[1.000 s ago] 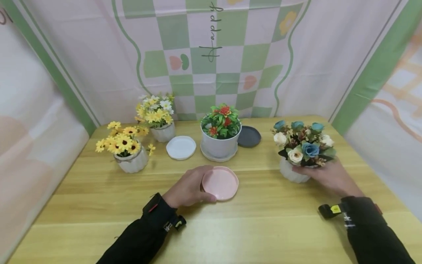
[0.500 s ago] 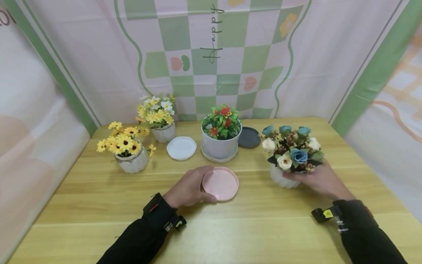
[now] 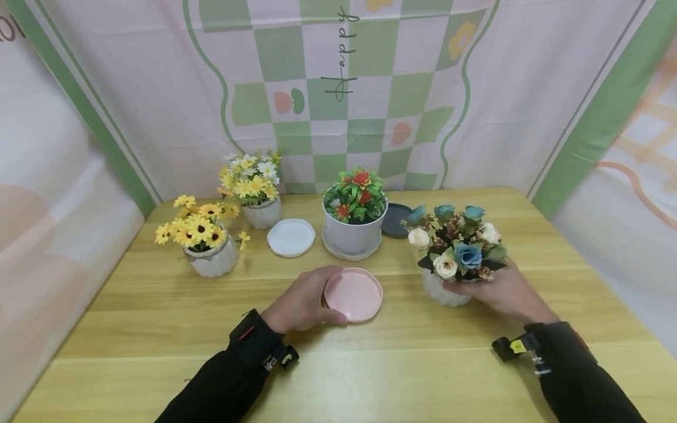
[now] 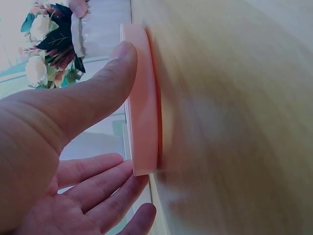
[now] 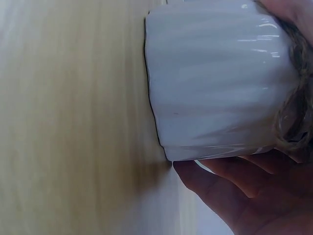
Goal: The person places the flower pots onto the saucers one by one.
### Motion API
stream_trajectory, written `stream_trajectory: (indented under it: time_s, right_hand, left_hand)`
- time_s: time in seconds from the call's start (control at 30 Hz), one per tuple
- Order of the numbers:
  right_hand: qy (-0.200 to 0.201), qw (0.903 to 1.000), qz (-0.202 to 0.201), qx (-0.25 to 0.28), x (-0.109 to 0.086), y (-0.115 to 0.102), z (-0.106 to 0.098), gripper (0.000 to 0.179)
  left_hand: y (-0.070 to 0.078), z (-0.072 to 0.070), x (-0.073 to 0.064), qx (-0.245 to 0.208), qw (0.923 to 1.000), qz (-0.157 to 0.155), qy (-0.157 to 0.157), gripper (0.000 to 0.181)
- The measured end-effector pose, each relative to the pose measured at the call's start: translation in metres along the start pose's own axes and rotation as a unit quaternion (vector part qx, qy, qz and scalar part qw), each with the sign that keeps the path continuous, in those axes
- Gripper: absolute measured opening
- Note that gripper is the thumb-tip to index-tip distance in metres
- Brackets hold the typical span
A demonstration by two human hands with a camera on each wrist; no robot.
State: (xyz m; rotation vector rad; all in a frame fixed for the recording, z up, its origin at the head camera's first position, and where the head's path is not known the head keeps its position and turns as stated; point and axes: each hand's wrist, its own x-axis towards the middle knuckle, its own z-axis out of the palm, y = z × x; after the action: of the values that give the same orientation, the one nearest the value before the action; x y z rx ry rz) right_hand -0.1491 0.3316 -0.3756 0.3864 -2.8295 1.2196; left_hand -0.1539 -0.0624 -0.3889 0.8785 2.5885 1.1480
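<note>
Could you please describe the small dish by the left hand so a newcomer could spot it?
On the wooden table, look in front of the pot of red flowers, where the left hand holds a shallow dish. It is pink, unlike the white dish and the dark dish behind it.

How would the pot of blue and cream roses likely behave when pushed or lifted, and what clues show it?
The rose pot may tip if pushed high, since its blooms spread wider than the pot. Its glossy wall could feel slippery, though the twine may help the right hand grip. It looks ceramic, so probably stiff but breakable.
</note>
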Motion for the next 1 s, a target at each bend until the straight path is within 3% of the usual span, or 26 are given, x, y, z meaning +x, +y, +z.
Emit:
stream_trajectory:
  time_s: [0.13,0.33,1.0]
  right_hand:
    - [-0.007,0.9999,-0.010,0.009,0.000,-0.004,0.004,0.118]
    - [-0.022,0.9996,0.006,0.016,-0.002,-0.011,0.010,0.117]
    - [-0.036,0.9968,-0.058,0.041,-0.002,-0.028,0.031,0.106]
  left_hand:
    - [-0.001,0.000,0.000,0.000,1.0000,0.001,0.000,0.091]
    - [0.000,0.000,-0.001,-0.001,1.0000,-0.003,0.000,0.091]
    - [-0.001,0.000,0.000,0.004,1.0000,0.001,0.001,0.090]
